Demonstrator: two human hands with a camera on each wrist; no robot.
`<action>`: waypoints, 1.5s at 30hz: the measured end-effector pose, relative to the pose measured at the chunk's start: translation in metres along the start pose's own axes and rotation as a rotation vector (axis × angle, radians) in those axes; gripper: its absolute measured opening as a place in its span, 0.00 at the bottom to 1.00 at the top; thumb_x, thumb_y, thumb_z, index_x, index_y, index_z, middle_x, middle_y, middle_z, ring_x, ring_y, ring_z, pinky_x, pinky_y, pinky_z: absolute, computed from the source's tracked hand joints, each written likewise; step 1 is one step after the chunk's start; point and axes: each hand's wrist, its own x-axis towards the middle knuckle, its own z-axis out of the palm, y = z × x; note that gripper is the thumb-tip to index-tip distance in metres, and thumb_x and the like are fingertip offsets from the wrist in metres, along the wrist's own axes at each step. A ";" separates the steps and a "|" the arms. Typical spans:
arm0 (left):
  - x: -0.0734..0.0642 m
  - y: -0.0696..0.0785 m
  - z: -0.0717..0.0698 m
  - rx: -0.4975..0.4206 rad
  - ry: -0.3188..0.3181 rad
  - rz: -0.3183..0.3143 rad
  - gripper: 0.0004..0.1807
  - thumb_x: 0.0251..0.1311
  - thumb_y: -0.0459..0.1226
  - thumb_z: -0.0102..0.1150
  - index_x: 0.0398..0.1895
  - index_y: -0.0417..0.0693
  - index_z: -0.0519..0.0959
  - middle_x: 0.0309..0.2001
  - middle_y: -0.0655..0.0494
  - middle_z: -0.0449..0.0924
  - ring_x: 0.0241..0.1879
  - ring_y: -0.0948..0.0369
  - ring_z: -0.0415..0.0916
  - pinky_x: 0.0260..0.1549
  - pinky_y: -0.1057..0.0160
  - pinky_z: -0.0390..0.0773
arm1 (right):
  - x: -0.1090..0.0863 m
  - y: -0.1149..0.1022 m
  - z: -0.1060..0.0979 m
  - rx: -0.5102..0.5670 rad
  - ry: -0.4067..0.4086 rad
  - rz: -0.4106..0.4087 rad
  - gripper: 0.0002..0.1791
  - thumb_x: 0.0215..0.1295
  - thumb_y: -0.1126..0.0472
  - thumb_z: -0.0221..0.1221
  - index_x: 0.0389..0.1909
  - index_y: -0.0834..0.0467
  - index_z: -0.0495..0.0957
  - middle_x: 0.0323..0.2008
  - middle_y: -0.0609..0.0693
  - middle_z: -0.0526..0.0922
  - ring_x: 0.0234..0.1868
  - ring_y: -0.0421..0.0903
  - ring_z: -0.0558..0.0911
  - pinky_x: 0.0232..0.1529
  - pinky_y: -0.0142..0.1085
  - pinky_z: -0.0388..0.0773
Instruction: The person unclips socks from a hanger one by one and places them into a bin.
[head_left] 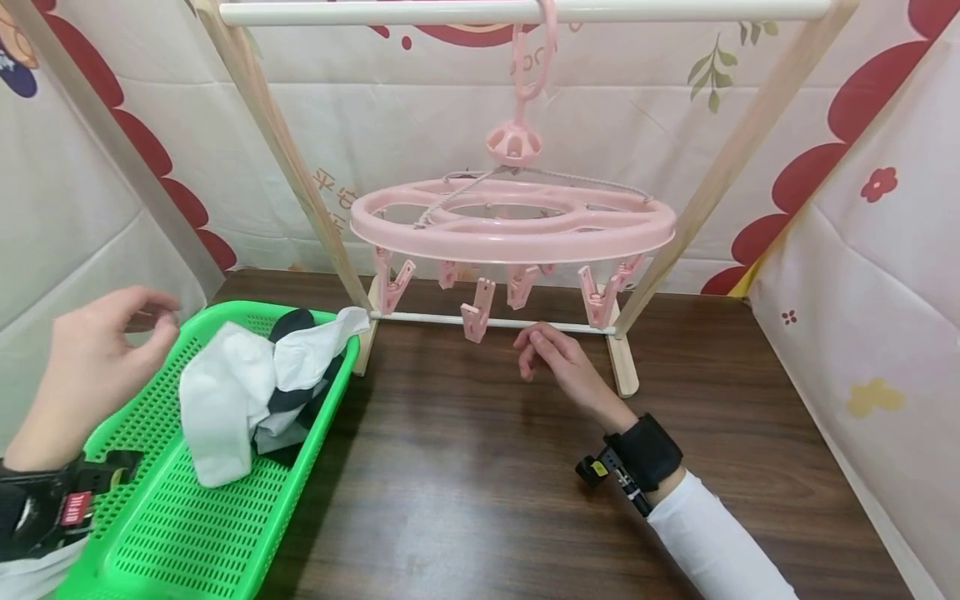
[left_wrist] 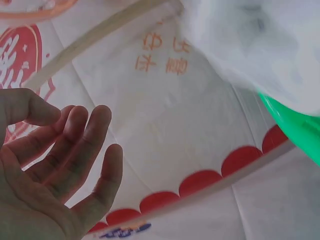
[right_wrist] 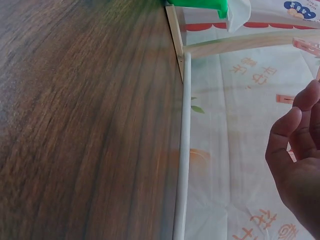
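Note:
My left hand (head_left: 105, 367) hovers over the left rim of a green plastic basket (head_left: 187, 533), its fingers loosely bent with nothing in them. White, grey and black cloth pieces, which look like socks (head_left: 225, 392), lie heaped in the basket's far half. In the left wrist view, the bent fingers (left_wrist: 100, 127) are apart from the blurred white cloth (left_wrist: 260, 45). My right hand (head_left: 558, 362), also empty and loosely curled, is just below the clothespins (head_left: 477, 310) of a pink oval drying hanger (head_left: 517, 242). Those pins dangle around the hanger's ring.
The hanger hooks over the white top bar (head_left: 390, 12) of a wooden-legged rack (head_left: 712, 183). A thinner white bar (head_left: 427, 318) joins the rack's feet low down. Beneath everything is a dark wood table (head_left: 450, 500), with printed cloth walls (head_left: 862, 275) around it.

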 end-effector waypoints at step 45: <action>0.053 0.133 0.198 -0.302 -0.420 0.207 0.05 0.54 0.26 0.58 0.33 0.40 0.80 0.28 0.53 0.78 0.28 0.58 0.73 0.30 0.58 0.74 | -0.035 0.013 -0.028 -0.088 0.066 0.049 0.20 0.79 0.62 0.36 0.43 0.74 0.71 0.30 0.64 0.77 0.30 0.50 0.77 0.33 0.35 0.76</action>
